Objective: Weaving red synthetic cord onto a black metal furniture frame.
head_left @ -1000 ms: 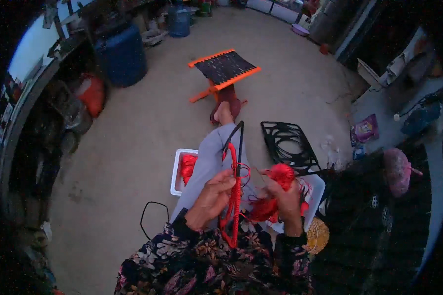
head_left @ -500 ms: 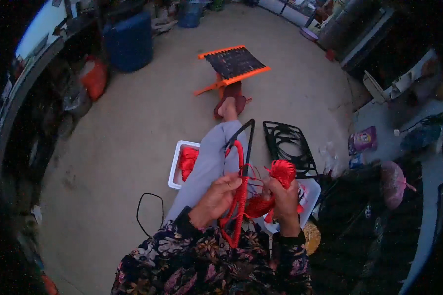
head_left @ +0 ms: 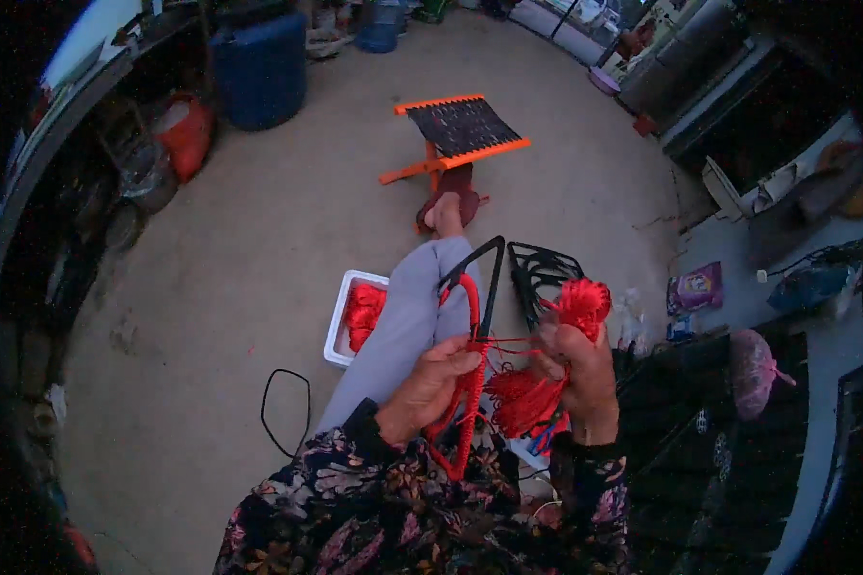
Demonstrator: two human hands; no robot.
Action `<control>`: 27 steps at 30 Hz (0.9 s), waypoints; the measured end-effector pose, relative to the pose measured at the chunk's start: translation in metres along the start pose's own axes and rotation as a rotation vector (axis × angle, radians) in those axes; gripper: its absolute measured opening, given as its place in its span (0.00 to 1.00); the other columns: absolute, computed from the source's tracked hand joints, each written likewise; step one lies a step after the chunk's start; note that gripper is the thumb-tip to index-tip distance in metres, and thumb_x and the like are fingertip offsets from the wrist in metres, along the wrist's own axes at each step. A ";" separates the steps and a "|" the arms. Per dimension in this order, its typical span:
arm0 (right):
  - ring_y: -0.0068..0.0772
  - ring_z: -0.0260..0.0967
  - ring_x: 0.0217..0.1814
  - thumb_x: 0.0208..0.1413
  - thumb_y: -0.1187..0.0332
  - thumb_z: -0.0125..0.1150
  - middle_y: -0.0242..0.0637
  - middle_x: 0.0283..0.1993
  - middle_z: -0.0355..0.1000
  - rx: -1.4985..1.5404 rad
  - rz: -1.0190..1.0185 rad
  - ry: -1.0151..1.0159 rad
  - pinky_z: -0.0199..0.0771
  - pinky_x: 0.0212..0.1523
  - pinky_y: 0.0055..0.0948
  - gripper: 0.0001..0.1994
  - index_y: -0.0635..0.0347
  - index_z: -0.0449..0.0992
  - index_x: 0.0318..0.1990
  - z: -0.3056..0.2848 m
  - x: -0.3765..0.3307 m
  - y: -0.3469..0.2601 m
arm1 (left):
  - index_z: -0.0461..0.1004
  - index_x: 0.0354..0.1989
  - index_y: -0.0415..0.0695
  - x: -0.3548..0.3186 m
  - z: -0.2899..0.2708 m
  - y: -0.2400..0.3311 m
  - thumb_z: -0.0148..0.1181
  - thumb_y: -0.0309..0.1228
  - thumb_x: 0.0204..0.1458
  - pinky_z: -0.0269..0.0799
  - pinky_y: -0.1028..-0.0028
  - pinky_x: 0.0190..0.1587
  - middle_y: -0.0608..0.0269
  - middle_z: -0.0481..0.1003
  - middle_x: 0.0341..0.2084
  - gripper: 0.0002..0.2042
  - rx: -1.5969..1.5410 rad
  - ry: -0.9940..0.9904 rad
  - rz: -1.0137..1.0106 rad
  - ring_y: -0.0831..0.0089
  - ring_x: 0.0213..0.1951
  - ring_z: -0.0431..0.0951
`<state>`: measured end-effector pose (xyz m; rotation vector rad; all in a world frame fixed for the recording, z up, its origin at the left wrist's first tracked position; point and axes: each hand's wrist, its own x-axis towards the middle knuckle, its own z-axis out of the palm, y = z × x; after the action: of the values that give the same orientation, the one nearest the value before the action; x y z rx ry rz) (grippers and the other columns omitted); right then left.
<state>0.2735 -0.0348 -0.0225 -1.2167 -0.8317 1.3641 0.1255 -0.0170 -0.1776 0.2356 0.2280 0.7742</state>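
My left hand (head_left: 433, 381) pinches the side of a thin black frame that is partly wrapped in red cord (head_left: 474, 395). The frame stands tilted over my lap, its bare black corner (head_left: 495, 278) pointing away from me. Closed round a hank of red cord (head_left: 582, 303) is my right hand (head_left: 585, 376), apart from the frame on its right. Loose loops of the hank (head_left: 525, 398) hang below the fingers. A few red strands stretch between the wrapped side and my right hand. Some of the right fingers are blurred.
A white box (head_left: 334, 337) with red cord stands left of my legs. More black frames (head_left: 547, 264) lie right of them, and a black loop (head_left: 267, 422) rests on the floor. Ahead are an orange folding stool (head_left: 470, 125) at my foot and a blue barrel (head_left: 259, 77).
My right hand has moved right with the hank, and the strands to the frame are stretched straighter. My left hand keeps its hold on the wrapped frame. The view has shifted slightly.
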 end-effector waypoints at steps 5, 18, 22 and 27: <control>0.17 0.65 0.26 0.48 0.74 0.57 0.30 0.28 0.69 -0.319 0.029 -0.107 0.65 0.27 0.20 0.08 0.62 0.72 0.38 0.046 -0.007 -0.010 | 0.65 0.52 0.39 0.002 0.019 -0.003 0.56 0.27 0.53 0.72 0.75 0.44 0.64 0.73 0.41 0.17 0.033 0.081 0.070 0.76 0.40 0.75; 0.20 0.72 0.32 0.46 0.71 0.65 0.32 0.34 0.74 -0.637 -0.148 -0.026 0.72 0.37 0.24 0.14 0.63 0.74 0.42 0.006 -0.025 -0.062 | 0.75 0.42 0.42 -0.006 0.044 0.035 0.65 0.26 0.43 0.66 0.74 0.43 0.63 0.71 0.36 0.16 1.379 0.168 0.755 0.74 0.42 0.70; 0.22 0.72 0.31 0.47 0.71 0.64 0.32 0.33 0.75 -0.661 -0.273 0.083 0.73 0.34 0.24 0.13 0.64 0.74 0.41 -0.015 -0.025 -0.072 | 0.76 0.33 0.39 0.009 0.050 0.032 0.62 0.25 0.47 0.68 0.75 0.41 0.64 0.73 0.32 0.06 1.459 0.093 0.774 0.73 0.37 0.73; 0.22 0.70 0.27 0.50 0.69 0.63 0.34 0.31 0.74 -0.834 -0.423 0.381 0.70 0.31 0.23 0.12 0.64 0.73 0.40 -0.068 0.000 -0.042 | 0.74 0.32 0.37 0.010 0.046 0.038 0.56 0.27 0.54 0.70 0.76 0.36 0.63 0.74 0.25 0.05 0.979 0.303 0.513 0.72 0.29 0.75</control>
<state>0.3493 -0.0370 0.0014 -1.7232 -1.3388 0.3968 0.1207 0.0101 -0.1243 1.1370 0.8554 1.1616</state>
